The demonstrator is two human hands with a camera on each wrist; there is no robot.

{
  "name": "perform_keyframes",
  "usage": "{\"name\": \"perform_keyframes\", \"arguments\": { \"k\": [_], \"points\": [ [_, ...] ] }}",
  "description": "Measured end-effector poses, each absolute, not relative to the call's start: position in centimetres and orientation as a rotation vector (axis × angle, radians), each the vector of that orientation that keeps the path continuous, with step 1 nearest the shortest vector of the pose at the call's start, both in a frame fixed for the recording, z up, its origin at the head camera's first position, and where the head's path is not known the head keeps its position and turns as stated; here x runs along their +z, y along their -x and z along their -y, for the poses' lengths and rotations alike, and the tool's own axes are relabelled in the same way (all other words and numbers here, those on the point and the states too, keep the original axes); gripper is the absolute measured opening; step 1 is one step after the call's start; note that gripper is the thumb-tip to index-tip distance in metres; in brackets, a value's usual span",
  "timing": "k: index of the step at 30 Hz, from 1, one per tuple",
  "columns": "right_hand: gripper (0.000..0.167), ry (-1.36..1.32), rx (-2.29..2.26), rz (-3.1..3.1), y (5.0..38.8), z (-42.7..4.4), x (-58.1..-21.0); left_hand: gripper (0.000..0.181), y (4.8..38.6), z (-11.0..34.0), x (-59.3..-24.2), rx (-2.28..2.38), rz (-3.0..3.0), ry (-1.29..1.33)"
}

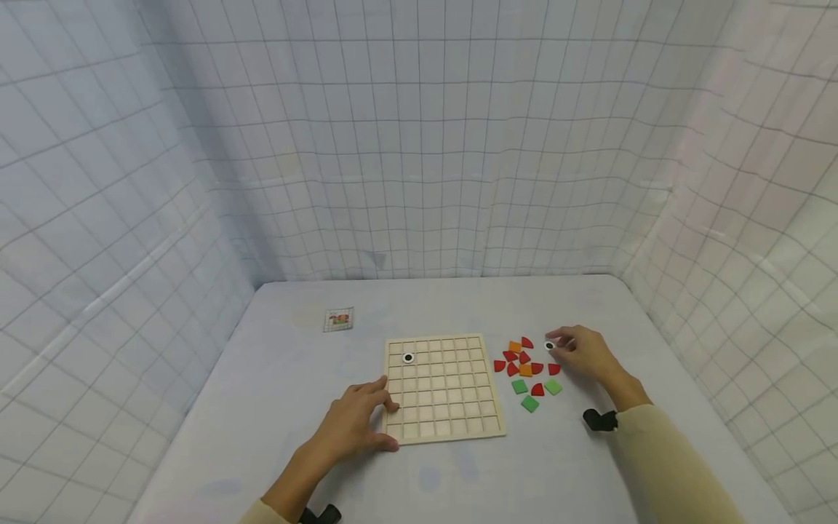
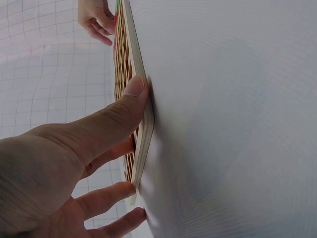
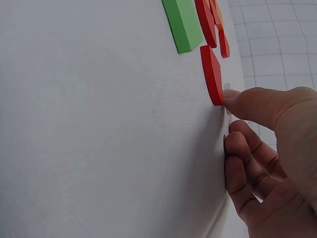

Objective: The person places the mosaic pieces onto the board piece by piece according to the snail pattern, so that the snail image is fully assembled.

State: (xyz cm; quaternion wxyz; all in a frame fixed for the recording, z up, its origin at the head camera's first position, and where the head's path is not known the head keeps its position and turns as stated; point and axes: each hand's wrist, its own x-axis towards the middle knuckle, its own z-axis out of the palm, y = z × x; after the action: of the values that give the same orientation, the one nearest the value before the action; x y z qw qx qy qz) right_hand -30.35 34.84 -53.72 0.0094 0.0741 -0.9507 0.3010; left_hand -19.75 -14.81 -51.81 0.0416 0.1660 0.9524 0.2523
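Observation:
A pale wooden grid board point(image 1: 445, 439) lies flat with a round white piece with a black dot point(image 1: 409, 358) in one of its upper-left squares. My left hand point(image 1: 356, 421) holds the board's near left corner, thumb on the near edge and fingers along the left side. To the right of the board, my right hand point(image 1: 585, 356) pinches a second white piece with a black dot point(image 1: 549, 346) between thumb and index finger, at table level. In the right wrist view the thumb hides most of that piece, and a red quarter-round piece point(image 3: 212, 74) lies beside the thumb.
Between board and right hand lie several red quarter-round pieces point(image 1: 537, 390), orange squares point(image 1: 526, 370), green squares point(image 1: 520, 386) and a lighter green square point(image 1: 553, 386). A small picture card point(image 1: 338, 319) lies at the back left. White gridded curtains point(image 1: 419, 182) surround the table.

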Motion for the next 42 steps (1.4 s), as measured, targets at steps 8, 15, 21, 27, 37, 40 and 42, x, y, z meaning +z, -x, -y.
{"name": "perform_keyframes", "arguments": {
  "k": [8,15,21,27,37,40,42],
  "points": [
    [0.024,-0.205,0.926,2.979,30.0,-35.1,-53.7,0.051,19.8,14.7,-51.9,0.789,-2.906,-0.534],
    [0.027,-0.161,0.979,2.972,29.9,-34.6,-53.7,0.067,19.8,15.0,-51.8,0.734,-2.921,-0.499],
    [0.028,-0.169,1.001,2.938,30.1,-33.5,-54.0,0.107,20.0,15.5,-52.2,0.691,-2.911,-0.472],
    [0.029,-0.216,1.021,2.894,30.0,-31.8,-53.3,0.110,20.3,15.8,-52.1,0.694,-2.907,-0.499],
    [0.022,-0.530,1.035,2.814,30.5,-27.1,-52.3,0.108,20.3,15.4,-51.8,0.683,-2.910,-0.497],
    [0.021,-0.611,1.031,2.811,30.6,-25.3,-52.1,0.107,20.3,15.4,-51.9,0.683,-2.912,-0.503],
    [0.020,-0.674,1.033,2.807,30.8,-24.1,-52.0,0.107,20.2,15.4,-52.0,0.689,-2.912,-0.508]
  ]
}}
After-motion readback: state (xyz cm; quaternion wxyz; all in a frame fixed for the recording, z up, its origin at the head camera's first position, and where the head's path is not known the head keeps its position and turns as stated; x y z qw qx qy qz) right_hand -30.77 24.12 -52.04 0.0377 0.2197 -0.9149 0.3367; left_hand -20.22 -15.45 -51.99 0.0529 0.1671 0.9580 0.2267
